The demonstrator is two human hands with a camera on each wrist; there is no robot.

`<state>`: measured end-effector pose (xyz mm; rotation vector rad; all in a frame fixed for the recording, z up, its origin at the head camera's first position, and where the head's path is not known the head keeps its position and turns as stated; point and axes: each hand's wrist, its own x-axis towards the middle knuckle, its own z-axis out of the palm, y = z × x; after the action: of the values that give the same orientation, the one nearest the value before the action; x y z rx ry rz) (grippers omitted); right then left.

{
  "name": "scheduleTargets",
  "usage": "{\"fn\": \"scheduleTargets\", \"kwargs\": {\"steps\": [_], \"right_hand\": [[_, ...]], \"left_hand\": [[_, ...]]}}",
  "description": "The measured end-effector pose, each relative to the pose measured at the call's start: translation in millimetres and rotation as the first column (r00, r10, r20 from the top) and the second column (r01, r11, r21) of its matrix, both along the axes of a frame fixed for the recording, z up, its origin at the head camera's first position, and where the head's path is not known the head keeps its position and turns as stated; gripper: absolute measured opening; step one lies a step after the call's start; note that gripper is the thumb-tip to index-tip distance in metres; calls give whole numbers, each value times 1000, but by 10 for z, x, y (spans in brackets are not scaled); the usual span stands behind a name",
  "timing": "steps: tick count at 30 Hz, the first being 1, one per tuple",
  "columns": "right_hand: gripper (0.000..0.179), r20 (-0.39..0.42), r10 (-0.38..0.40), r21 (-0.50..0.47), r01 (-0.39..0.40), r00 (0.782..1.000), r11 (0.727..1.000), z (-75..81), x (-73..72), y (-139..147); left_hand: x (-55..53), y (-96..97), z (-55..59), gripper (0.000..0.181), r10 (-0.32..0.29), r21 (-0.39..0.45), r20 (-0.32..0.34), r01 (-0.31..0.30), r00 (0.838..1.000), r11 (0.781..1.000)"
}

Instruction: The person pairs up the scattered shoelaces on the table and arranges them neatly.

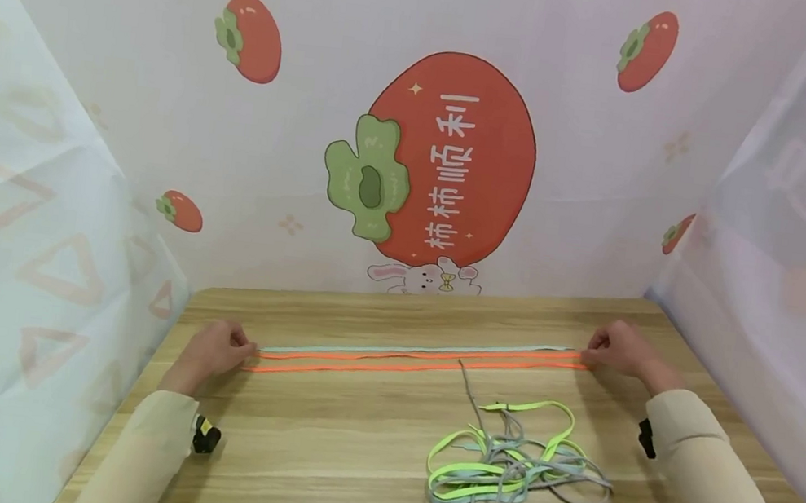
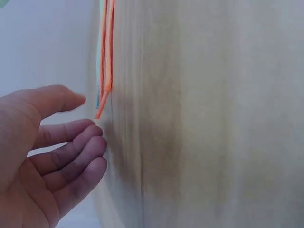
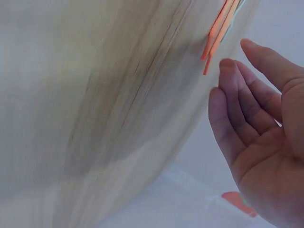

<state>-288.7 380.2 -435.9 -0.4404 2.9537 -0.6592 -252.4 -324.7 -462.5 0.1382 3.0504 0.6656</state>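
Observation:
Two orange shoelaces (image 1: 361, 368) and a light blue shoelace (image 1: 378, 348) lie stretched side by side across the wooden table. At their left ends is my left hand (image 1: 214, 349), its thumb and loosely bent fingers apart. In the left wrist view, the orange lace tips (image 2: 104, 99) lie just beyond those fingertips. My right hand (image 1: 617, 348) is at the other ends, thumb and fingers likewise parted with nothing between them. Orange tips (image 3: 208, 57) show close by its fingers in the right wrist view.
A tangled pile of yellow-green, grey and light blue laces (image 1: 497, 475) lies on the front right of the table (image 1: 308, 455). One grey strand (image 1: 470, 386) reaches up toward the straight laces. Printed white cloth (image 1: 296, 150) walls in the back and both sides.

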Motion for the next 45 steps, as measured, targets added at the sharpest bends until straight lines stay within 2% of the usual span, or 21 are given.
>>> {"fn": "scheduleTargets", "kwargs": {"steps": [3, 9, 12, 15, 19, 22, 29, 37, 45], "right_hand": [[12, -4, 61, 21, -61, 998, 998, 29, 74, -31], [10, 67, 180, 20, -182, 981, 983, 58, 258, -190], [9, 72, 265, 25, -267, 962, 963, 81, 360, -317], [8, 78, 357, 15, -359, 931, 933, 102, 460, -454], [9, 138, 445, -74, -439, 885, 895, 110, 573, -627], [8, 186, 477, -117, -463, 859, 879, 89, 635, -729], [6, 222, 497, -121, -482, 839, 868, -28, 724, -883], [14, 187, 565, -117, -553, 804, 825, -107, 815, -1047], [18, 213, 584, -89, -579, 784, 810, -112, 898, -1235]], "left_hand": [[53, -12, 28, 21, -14, -18, -52, 13, 999, 1000], [198, 86, 160, 16, -56, 3, -101, 57, 993, 998], [276, 181, 216, 15, -97, 0, -125, 98, 987, 995], [354, 297, 233, 13, -133, 1, -149, 135, 980, 991], [456, 461, 230, 12, -157, 11, -164, 161, 974, 987], [517, 584, 232, 11, -182, 25, -166, 188, 969, 982], [635, 857, 205, 11, -275, 41, -160, 285, 948, 958], [718, 1148, 160, 11, -382, 91, -109, 392, 918, 916], [785, 1459, 179, 11, -458, 80, -69, 462, 886, 883]]}}
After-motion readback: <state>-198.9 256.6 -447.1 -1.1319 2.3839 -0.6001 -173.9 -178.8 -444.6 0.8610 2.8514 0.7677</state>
